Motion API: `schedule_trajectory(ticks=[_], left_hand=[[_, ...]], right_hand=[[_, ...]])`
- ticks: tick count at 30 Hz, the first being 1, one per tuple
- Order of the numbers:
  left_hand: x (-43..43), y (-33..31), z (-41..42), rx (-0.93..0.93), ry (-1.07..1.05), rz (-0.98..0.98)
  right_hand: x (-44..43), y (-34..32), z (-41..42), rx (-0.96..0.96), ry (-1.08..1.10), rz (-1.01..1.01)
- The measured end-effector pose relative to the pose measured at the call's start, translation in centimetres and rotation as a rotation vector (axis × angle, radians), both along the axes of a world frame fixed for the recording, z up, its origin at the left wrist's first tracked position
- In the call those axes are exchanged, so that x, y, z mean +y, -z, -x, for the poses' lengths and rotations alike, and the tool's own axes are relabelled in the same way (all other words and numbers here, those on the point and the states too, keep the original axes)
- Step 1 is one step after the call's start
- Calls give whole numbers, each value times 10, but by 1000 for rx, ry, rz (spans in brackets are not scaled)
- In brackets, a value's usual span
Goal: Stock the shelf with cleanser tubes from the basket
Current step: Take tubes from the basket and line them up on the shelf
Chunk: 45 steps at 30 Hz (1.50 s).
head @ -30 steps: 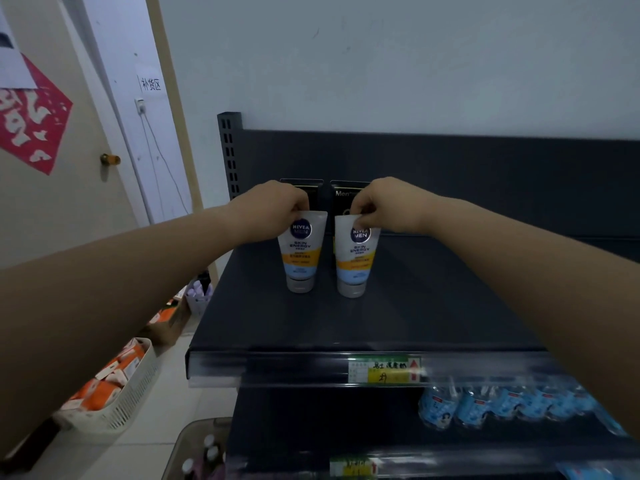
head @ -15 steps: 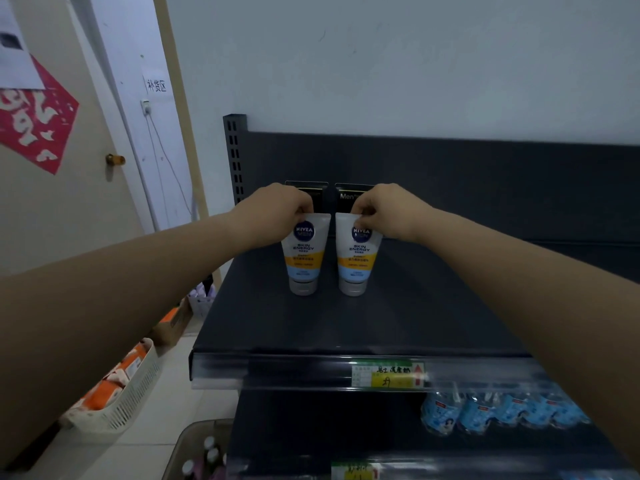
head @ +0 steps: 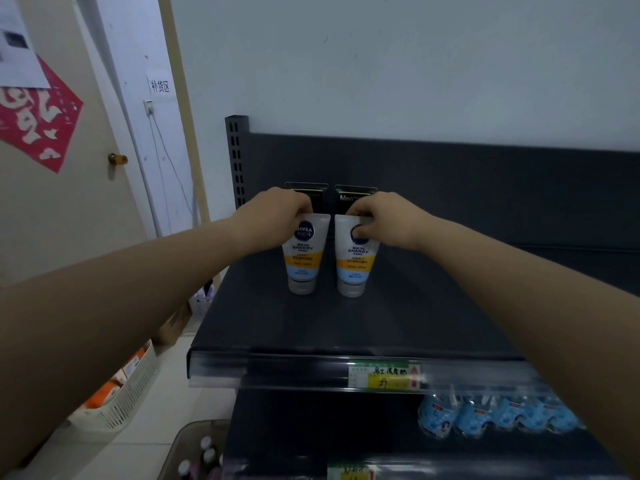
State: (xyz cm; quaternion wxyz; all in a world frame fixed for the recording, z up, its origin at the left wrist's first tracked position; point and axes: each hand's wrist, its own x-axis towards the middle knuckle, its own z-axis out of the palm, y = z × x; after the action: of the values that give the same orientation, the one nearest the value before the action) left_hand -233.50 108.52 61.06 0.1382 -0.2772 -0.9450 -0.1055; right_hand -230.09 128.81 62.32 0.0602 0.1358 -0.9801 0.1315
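Observation:
Two white, yellow and blue cleanser tubes stand cap-down side by side on the dark top shelf [head: 398, 317]. My left hand [head: 273, 213] pinches the top edge of the left tube [head: 304, 258]. My right hand [head: 384, 216] grips the top of the right tube [head: 356, 263], its thumb over the logo. Behind them stand two black tubes [head: 353, 197], mostly hidden by my hands. The white basket [head: 121, 400] sits on the floor at lower left, partly behind my left arm.
A price label [head: 384, 375] is on the shelf's front rail. Blue packets [head: 498, 414] fill the lower shelf at right. A clear bin [head: 197, 455] with bottles stands below. A door with a knob [head: 117, 158] is at left.
Both tubes have shifted slightly closer together and now stand on the shelf. My right thumb has slid down over the right tube's logo.

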Motion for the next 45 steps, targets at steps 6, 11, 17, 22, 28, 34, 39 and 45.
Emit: schedule_trajectory(ticks=[6,11,17,22,28,34,39,45], left_hand=[[0,0,-4,19,-11,-7],[-3,5,-15,180,-20,68],[-6,14,-36,341,-117,167],[-15,27,-72,308,-332,213],[-38,49,-130,210,-573,247],[-81,75,-200,158,-694,261],[-118,105,-253,92,-734,269],[-149,166,-309,-61,-763,272]], right_hand=[[-2,3,-4,88,-3,24],[-8,7,-11,180,-44,-45],[-19,19,-15,269,-67,-199],[-39,27,-17,323,-210,-236],[-82,38,-39,317,-476,-242],[-131,61,-87,313,-635,-181],[-179,98,-137,294,-732,-178],[-220,161,-189,136,-801,-209]])
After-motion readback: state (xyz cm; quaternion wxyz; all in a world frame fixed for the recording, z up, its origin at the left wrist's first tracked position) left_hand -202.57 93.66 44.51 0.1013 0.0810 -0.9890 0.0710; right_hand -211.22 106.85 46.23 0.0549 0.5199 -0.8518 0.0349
